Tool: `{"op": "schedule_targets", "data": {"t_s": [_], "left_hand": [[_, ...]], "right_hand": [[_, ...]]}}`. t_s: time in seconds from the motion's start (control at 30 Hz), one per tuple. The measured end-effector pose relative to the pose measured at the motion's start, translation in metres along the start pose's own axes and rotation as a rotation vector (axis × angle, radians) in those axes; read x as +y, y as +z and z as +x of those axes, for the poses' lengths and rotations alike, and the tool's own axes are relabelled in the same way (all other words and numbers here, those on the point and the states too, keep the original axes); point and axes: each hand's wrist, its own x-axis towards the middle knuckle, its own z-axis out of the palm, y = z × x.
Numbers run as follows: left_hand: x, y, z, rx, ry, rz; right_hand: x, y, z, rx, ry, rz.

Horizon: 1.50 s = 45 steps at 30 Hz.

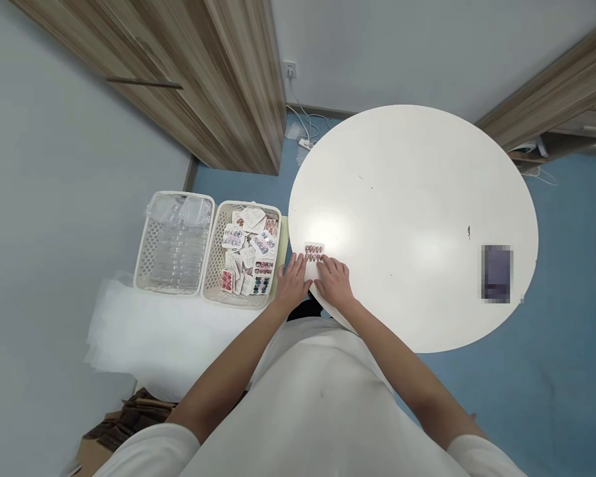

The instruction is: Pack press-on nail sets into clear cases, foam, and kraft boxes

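A small white card (314, 249) with two rows of shiny pinkish-purple press-on nails lies on the white round table near its front left edge. At the card's left side rests my left hand (292, 283), palm down, fingers stretched forward and the thumb pointing inward. From the right, my right hand (334, 281) lies palm down, its fingertips touching the card's lower right part. The fingers of both hands look extended rather than wrapped round anything. The card's lower edge is partly hidden between the hands.
Left of the round table (407, 172), a white basket (238, 302) holds many nail cards. Beside it another basket (167, 290) contains clear plastic packs. White sheeting (163, 338) lies in front of them. A blurred dark item (496, 273) sits at the table's right.
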Motion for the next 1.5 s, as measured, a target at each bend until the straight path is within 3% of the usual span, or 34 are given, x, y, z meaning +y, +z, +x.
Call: {"op": "schedule_targets", "data": {"t_s": [0.7, 1.0, 1.13, 1.3, 1.5], "left_hand": [[0.002, 0.007, -0.004, 0.021, -0.041, -0.099], [0.015, 0.015, -0.011, 0.087, -0.167, -0.188], [0.022, 0.018, -0.015, 0.163, -0.295, -0.260], [0.040, 0.016, -0.036, 0.235, -0.350, -0.355], [0.061, 0.023, -0.088, 0.177, -0.367, -0.450]], "right_hand": [[0.000, -0.003, -0.003, -0.023, 0.018, 0.009], [0.015, 0.003, -0.009, -0.068, -0.075, 0.044], [0.025, -0.003, -0.023, -0.052, -0.116, 0.156], [0.043, -0.022, -0.052, -0.101, -0.107, 0.324], [0.062, -0.029, -0.082, -0.168, -0.177, 0.340]]}}
